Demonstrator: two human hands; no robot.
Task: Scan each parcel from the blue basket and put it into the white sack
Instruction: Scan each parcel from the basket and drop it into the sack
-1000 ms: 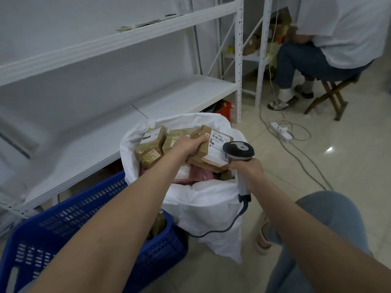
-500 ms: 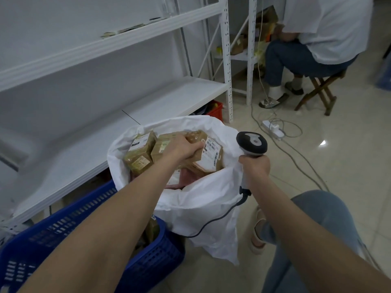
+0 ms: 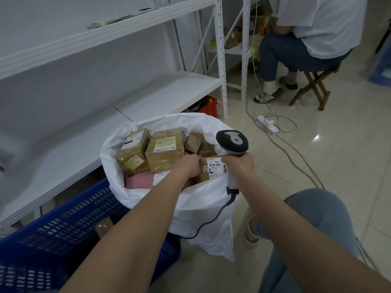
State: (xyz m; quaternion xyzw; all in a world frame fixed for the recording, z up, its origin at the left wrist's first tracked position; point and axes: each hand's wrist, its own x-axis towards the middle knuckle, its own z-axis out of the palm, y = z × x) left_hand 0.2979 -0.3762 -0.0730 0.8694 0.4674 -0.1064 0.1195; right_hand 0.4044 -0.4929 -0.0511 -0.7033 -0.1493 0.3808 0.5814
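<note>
Head view: my left hand (image 3: 189,167) grips a taped brown parcel (image 3: 213,169) low in the mouth of the sack (image 3: 203,199), and my right hand (image 3: 240,166) clamps the scanner (image 3: 232,142) beside it. The crinkly sack is nearly full of glossy boxes (image 3: 165,153); at least 1 box (image 3: 104,226) waits in the slotted basket (image 3: 74,218).

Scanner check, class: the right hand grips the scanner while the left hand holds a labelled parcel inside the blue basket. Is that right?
No. The head view shows the left hand holding the labelled parcel inside the white sack, not the blue basket. The right hand does grip the scanner.
</note>
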